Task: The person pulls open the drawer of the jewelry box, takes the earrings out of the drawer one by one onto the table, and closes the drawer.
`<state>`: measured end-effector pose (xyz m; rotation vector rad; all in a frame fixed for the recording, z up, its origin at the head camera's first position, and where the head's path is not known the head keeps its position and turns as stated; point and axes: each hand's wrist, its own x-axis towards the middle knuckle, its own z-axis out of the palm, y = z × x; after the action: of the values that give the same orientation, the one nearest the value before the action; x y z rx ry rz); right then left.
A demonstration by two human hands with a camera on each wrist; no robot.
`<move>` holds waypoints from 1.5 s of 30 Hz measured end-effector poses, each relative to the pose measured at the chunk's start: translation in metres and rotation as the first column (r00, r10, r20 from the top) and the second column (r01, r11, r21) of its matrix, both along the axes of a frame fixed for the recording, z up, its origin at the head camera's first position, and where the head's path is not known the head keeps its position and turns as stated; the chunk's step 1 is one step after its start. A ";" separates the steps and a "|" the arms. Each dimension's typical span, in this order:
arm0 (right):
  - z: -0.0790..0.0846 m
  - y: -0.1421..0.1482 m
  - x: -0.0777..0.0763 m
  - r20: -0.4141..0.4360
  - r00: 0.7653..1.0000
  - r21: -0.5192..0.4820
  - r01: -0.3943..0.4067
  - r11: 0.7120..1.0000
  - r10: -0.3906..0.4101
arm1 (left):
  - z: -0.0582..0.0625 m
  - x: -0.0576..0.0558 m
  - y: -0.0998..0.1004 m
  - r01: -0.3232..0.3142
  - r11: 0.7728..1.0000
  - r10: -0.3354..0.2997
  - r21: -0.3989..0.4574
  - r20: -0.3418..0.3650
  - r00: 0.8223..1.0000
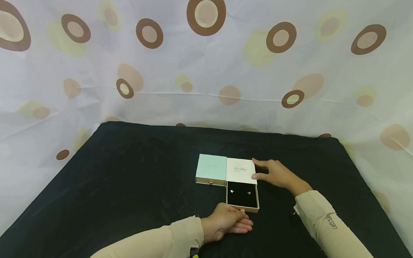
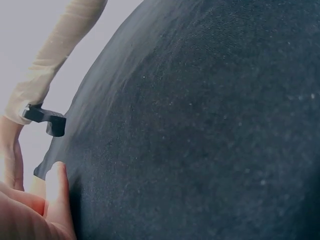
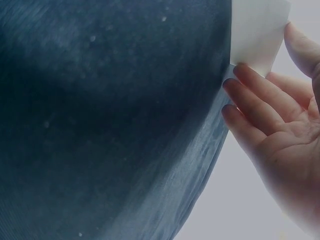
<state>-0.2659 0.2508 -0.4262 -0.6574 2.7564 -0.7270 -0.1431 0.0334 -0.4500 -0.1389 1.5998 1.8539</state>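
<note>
Two hands (image 1: 226, 222) (image 1: 276, 173) on white box (image 1: 241, 177) | top script (image 1: 240, 169): blurred | right sleeve (image 1: 326, 232): "Let's"

White box (image 1: 239, 176), mint box (image 1: 211, 167), circle-patterned backdrop (image 1: 209, 63)

Free passage: blk cloth (image 1: 128, 187) L of mint box (image 1: 211, 167) & behind it. Obstr.: adjoining white box (image 1: 241, 170); drawer (image 1: 253, 210) projecting nearward; L hand (image 1: 224, 222) at drawer front, R hand (image 1: 277, 173) at white box's R edge.
</note>
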 end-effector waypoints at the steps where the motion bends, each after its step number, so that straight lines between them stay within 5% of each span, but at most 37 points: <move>1: 0.000 0.000 0.000 0.003 1.000 -0.001 -0.001 1.000 0.001 | 0.000 0.000 0.000 0.001 1.000 -0.001 -0.002 0.003 1.000; 13: -0.001 0.002 0.000 0.005 1.000 -0.006 -0.008 1.000 0.008 | 0.006 0.000 -0.002 0.105 0.994 -0.105 -0.022 0.023 0.994; 16: 0.000 0.002 0.001 0.005 1.000 -0.007 -0.008 1.000 0.008 | 0.008 0.002 -0.003 0.182 0.983 -0.181 -0.038 0.013 0.983; 19: 0.000 0.002 0.002 0.009 1.000 -0.010 0.000 1.000 0.001 | 0.011 0.005 -0.007 0.303 0.951 -0.306 -0.068 -0.031 0.952; 22: 0.000 0.002 0.003 0.012 1.000 -0.015 -0.003 1.000 0.004 | 0.018 0.005 -0.014 0.418 0.902 -0.430 -0.108 -0.127 0.894; 25: 0.001 0.003 0.003 0.019 1.000 -0.019 -0.001 1.000 0.001 | 0.028 0.001 -0.021 0.466 0.865 -0.501 -0.185 -0.274 0.821; 28: 0.001 0.003 0.002 0.021 1.000 -0.012 0.000 1.000 0.000 | 0.040 -0.011 -0.028 0.413 0.837 -0.545 -0.359 -0.469 0.696; 32: 0.002 0.002 0.001 0.026 1.000 -0.010 0.003 1.000 -0.003 | 0.056 -0.033 -0.036 0.198 0.790 -0.589 -0.581 -0.627 0.509; 33: 0.001 0.003 0.001 0.026 1.000 -0.010 0.003 1.000 -0.002 | 0.059 -0.039 -0.038 0.152 0.781 -0.594 -0.606 -0.644 0.483; 35: 0.001 0.002 0.001 0.025 1.000 -0.015 -0.001 1.000 0.002 | 0.062 -0.049 -0.042 0.063 0.766 -0.596 -0.640 -0.670 0.443; 38: -0.001 0.002 0.000 0.014 1.000 -0.012 -0.007 1.000 0.007 | 0.061 -0.061 -0.045 -0.026 0.752 -0.593 -0.659 -0.693 0.411; 42: -0.002 0.002 0.000 0.014 1.000 -0.015 0.002 1.000 -0.001 | 0.053 -0.069 -0.044 -0.089 0.724 -0.606 -0.684 -0.692 0.391; 45: -0.002 0.002 0.000 0.018 1.000 -0.019 0.004 1.000 -0.004 | 0.048 -0.070 -0.042 -0.120 0.691 -0.639 -0.713 -0.680 0.359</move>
<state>-0.2660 0.2529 -0.4282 -0.6464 2.7380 -0.7577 -0.2135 -0.0088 -0.4020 1.0243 2.7795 0.8772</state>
